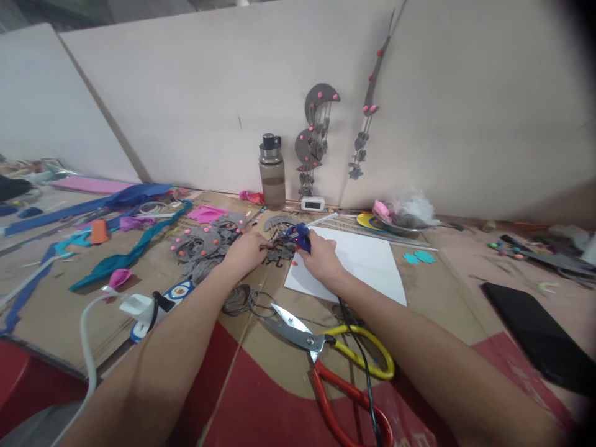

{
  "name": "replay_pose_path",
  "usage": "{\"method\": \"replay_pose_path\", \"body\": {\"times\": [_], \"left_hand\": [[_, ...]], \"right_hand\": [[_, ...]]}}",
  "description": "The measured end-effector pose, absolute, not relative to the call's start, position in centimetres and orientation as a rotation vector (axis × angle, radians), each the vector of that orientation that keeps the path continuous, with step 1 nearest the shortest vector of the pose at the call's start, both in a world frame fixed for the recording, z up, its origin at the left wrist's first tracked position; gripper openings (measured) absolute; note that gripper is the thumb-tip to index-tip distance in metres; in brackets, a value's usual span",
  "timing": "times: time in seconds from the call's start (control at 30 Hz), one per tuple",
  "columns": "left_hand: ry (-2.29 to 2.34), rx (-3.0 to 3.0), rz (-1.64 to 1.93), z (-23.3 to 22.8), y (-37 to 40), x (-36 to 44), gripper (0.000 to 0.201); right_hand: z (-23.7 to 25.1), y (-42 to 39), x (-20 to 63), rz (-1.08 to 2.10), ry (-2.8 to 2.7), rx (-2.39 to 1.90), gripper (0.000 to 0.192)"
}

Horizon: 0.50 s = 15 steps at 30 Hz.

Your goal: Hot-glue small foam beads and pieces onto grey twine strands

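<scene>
My right hand (323, 257) is wrapped round a blue hot glue gun (300, 237), whose black cord (361, 360) runs down past the scissors. Its nozzle points left, towards small grey felt pieces (279, 251). Close to the nozzle, my left hand (246, 253) has its fingers pinched together at these pieces; what exactly they grip is too small to make out. Left of that hand lies a heap of grey felt shapes (205, 242) with pink and orange dots. A white sheet (372, 261) lies partly under my right hand.
Open scissors (311, 341) with one red and one yellow handle lie between my forearms. A water bottle (272, 174) and a small digital clock (312, 203) stand by the white wall. A power strip (162, 304) is at left, a black phone (535, 329) at right. Grey moon garlands (321, 99) hang behind.
</scene>
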<state>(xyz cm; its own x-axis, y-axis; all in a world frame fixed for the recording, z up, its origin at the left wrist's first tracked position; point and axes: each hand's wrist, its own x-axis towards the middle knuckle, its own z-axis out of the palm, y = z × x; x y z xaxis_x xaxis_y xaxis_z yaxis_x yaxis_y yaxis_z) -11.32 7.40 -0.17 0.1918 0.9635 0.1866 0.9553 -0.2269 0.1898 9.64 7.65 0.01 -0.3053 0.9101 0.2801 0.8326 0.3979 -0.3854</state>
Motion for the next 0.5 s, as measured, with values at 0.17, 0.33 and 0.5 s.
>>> {"method": "replay_pose_path", "body": {"times": [0.17,0.33,0.5], "left_hand": [[1.924,2.401,0.441,-0.23,7.41,-11.31,0.035],[1.92,2.406,0.412,-0.07,7.39,-11.28,0.035],[1.934,2.396,0.429,-0.04,7.35,-11.18,0.034]], "right_hand": [[-0.02,7.72,9.67,0.258,-2.164,-1.476,0.026],[0.01,7.76,9.64,0.289,-2.169,-1.514,0.026],[0.47,7.59,9.89,0.334,-2.131,-1.527,0.027]]}}
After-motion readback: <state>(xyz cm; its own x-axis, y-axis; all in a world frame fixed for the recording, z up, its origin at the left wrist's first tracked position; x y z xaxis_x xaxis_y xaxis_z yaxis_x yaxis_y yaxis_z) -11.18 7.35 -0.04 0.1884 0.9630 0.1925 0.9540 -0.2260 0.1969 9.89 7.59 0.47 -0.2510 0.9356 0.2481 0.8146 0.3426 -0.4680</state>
